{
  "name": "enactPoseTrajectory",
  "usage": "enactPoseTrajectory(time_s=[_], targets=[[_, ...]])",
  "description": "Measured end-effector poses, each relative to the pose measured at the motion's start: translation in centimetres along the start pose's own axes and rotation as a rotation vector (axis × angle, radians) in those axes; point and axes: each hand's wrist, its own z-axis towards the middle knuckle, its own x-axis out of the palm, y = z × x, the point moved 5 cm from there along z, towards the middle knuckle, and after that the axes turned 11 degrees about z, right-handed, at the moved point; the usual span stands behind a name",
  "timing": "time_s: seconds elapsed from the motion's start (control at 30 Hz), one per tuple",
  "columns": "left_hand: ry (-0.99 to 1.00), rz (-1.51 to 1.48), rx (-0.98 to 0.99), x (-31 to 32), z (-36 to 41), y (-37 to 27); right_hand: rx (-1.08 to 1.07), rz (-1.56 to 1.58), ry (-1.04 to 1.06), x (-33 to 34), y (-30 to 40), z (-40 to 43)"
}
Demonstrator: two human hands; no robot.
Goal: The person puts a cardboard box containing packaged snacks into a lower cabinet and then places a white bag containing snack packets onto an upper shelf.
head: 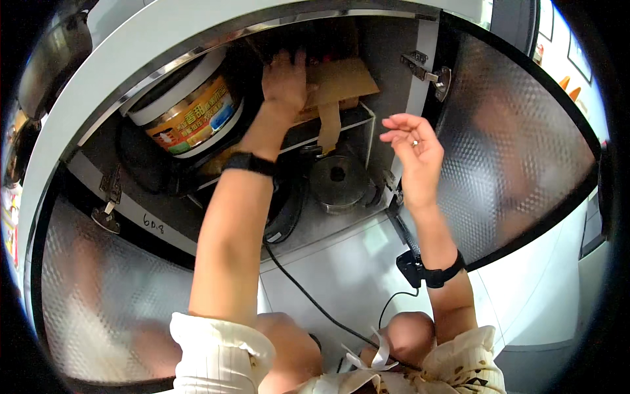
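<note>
My left hand reaches deep into an open low cabinet, beside an open cardboard box on the shelf rack. Its fingertips fade into the dark, so whether they grip anything is unclear. A strip of brown tape hangs from the box's front. My right hand is raised near the cabinet's right side, fingers loosely curled, thumb apart, nothing in it. To the left of my left hand, a white-rimmed tub with a colourful printed label sits tilted in view. A lidded pot stands below the box.
Two textured doors, left and right, stand open on metal hinges. A white-edged rack carries the box. Dark round cookware lies left of the pot. A black cable runs above the tiled floor.
</note>
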Motion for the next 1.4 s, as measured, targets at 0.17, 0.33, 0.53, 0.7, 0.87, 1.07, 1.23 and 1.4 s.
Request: enactPoseTrajectory(time_s=[0.17, 0.33, 0.53, 0.7, 0.87, 1.07, 1.23, 1.4], targets=[[0.441, -0.125, 0.104, 5.0, 2.0, 0.8, 0.042, 0.020, -0.002, 0.0, -2.0, 0.0], [-0.008, -0.127, 0.025, 5.2, 0.6, -1.1, 0.094, -0.009, -0.007, -1.4, -4.9, -0.1], [-0.085, 0.054, -0.083, 5.9, 0.8, -1.3, 0.150, -0.042, 0.004, -1.6, -6.7, -0.8], [-0.052, -0.074, -0.043, 5.5, 0.3, -1.3, 0.145, -0.040, 0.020, -1.1, -4.6, -0.8], [-0.284, -0.073, -0.050, 4.2, -1.1, -0.7, 0.097, 0.040, -0.014, -1.8, -2.8, 0.1], [-0.169, -0.231, -0.174, 3.8, -1.3, 0.6, 0.105, 0.063, -0.020, -2.0, -3.6, 0.2], [-0.291, -0.511, -0.194, 1.6, -5.4, 1.3, 0.147, 0.054, -0.041, -2.7, -4.8, -0.3], [-0.312, -0.809, -0.225, 0.1, -9.6, 1.2, 0.177, 0.029, -0.092, -3.7, -5.2, -0.9]])
